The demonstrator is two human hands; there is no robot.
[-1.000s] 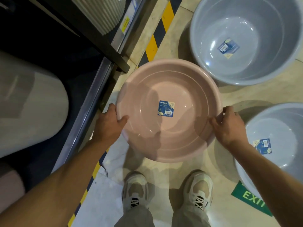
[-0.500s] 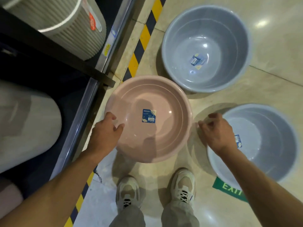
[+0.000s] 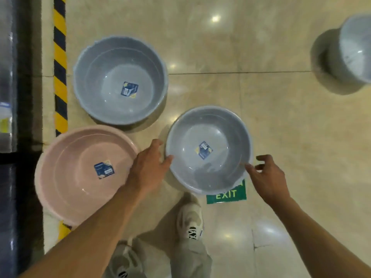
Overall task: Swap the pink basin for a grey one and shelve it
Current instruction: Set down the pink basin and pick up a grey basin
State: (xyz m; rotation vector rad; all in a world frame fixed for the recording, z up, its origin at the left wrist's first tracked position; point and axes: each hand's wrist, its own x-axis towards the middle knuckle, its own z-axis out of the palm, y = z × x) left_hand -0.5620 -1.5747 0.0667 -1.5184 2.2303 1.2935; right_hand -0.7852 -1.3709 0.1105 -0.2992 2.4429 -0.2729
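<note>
The pink basin (image 3: 80,173) rests on the floor at the lower left, a blue label inside it. To its right sits a smaller grey basin (image 3: 210,137) with a similar label. My left hand (image 3: 148,167) is between the two basins, fingers spread, thumb touching the grey basin's left rim. My right hand (image 3: 267,177) hovers at the grey basin's right rim, fingers curled and apart, holding nothing. A larger grey basin (image 3: 120,63) stands behind, near the striped line.
The shelf's dark edge (image 3: 20,137) runs down the left side, beside a yellow-black floor stripe (image 3: 60,77). Another grey basin (image 3: 353,49) sits far right. A green EXIT sticker (image 3: 226,194) lies under the near grey basin. My shoes (image 3: 190,221) are below.
Both hands let go of the pink basin, which now rests on the floor at the left. My view and both hands shifted right to the smaller grey basin.
</note>
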